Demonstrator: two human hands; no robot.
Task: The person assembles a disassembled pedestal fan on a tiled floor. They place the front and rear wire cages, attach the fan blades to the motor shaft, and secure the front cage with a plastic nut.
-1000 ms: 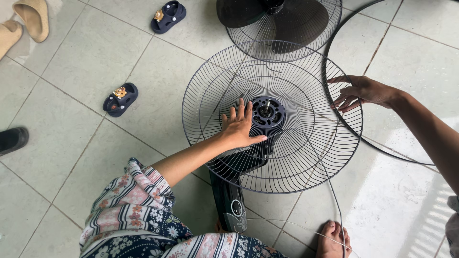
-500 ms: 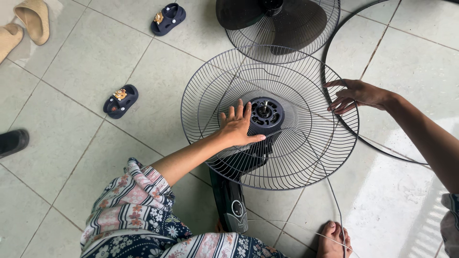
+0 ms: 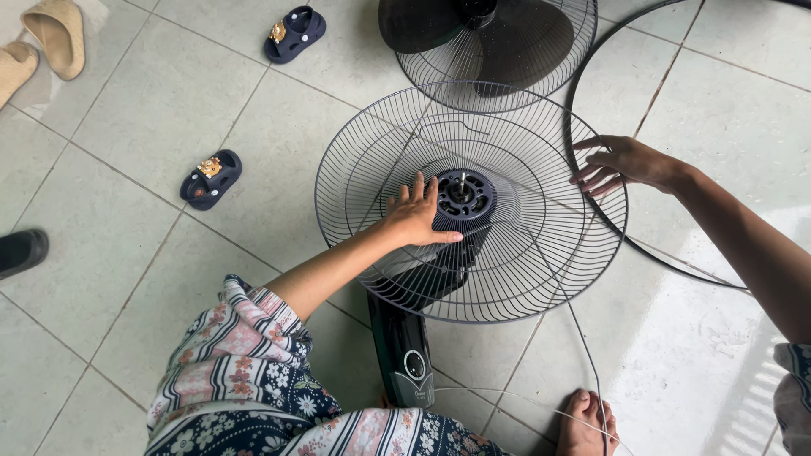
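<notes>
My left hand (image 3: 414,218) lies flat and open on the wire rear guard (image 3: 372,160), fingers spread beside the motor hub (image 3: 463,198), gripping nothing, so the guard could slip or tilt on the fan body (image 3: 404,350) on the floor. Farther out, my right hand (image 3: 621,163) rests loosely open on the guard's rim, where a fingertip could catch between the wires.

We look through one head-worn camera, aimed steeply down at the tiled floor (image 3: 127,279) from close, seated height. Our knee sits at 6 o'clock, the fan grille (image 3: 507,253) fills the centre, and a second grille (image 3: 507,76) leaves the frame at 12 o'clock.
</notes>
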